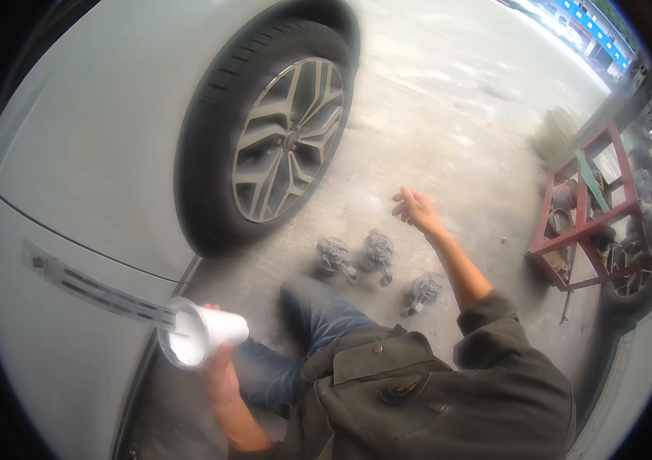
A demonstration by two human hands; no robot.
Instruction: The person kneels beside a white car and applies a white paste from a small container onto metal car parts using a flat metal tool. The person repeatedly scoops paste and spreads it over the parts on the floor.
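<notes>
My left hand [222,368] is closed around a white cup [225,330] with a wide clear rim, tilted so that its mouth faces the light-coloured car body panel [73,144]. A long grey slotted strip [107,296] runs across the panel to the cup's mouth; whether it touches either is unclear. My right hand [415,210] is out over the concrete floor, fingers loosely curled and apart, with nothing visible in it. Below it on the floor lie three round grey devices with lever-like arms, one at left [334,259], one in the middle [379,256], one at right [423,293].
The car's wheel [288,141] with a spoked alloy rim stands ahead, left of my right hand. At the right is a red metal frame rack [579,230] holding assorted parts, beside another vehicle's wheel [630,264]. A building with a blue sign [596,34] is beyond.
</notes>
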